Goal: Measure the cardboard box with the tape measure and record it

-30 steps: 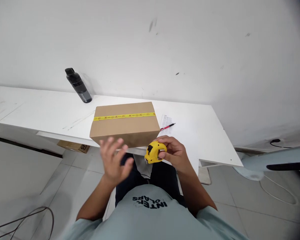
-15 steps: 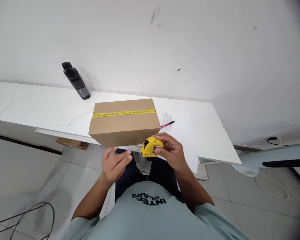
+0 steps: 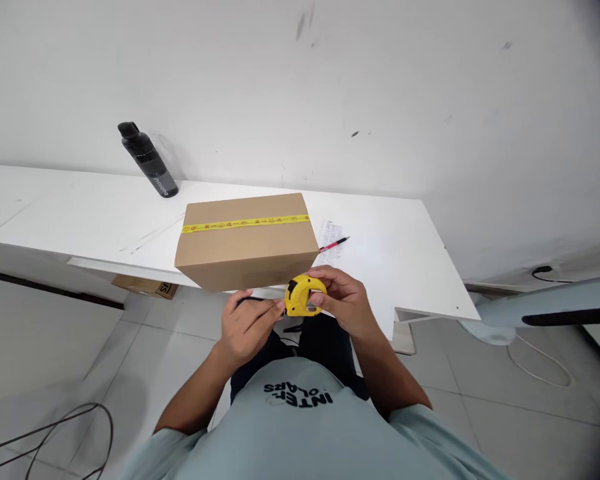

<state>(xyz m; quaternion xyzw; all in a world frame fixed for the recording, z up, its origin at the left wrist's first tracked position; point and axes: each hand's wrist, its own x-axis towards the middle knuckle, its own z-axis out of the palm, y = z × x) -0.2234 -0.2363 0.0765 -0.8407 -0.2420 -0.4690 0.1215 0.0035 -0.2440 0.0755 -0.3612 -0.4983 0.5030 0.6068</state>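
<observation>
A yellow tape measure [image 3: 292,301] with black patches is held just off the front edge of the white desk. My right hand [image 3: 344,300] grips its right side, thumb over the opening in the case. At its left end, my left hand [image 3: 250,325] has thumb and fingertips closed against the tape measure; what exactly they pinch is too small to make out. Right behind both hands, a closed cardboard box [image 3: 245,248] sits on the desk, with a strip of yellow printed tape along its top.
On the white desk [image 3: 410,247] a black bottle [image 3: 149,160] stands by the wall, left of the box. A red and black pen [image 3: 335,245] lies on a sheet of written paper [image 3: 330,233] to the right. Another carton [image 3: 145,286] shows below the desk.
My left hand has moved right and up to the tape measure, its fingers closing at the left end. My right hand keeps its grip in nearly the same place.
</observation>
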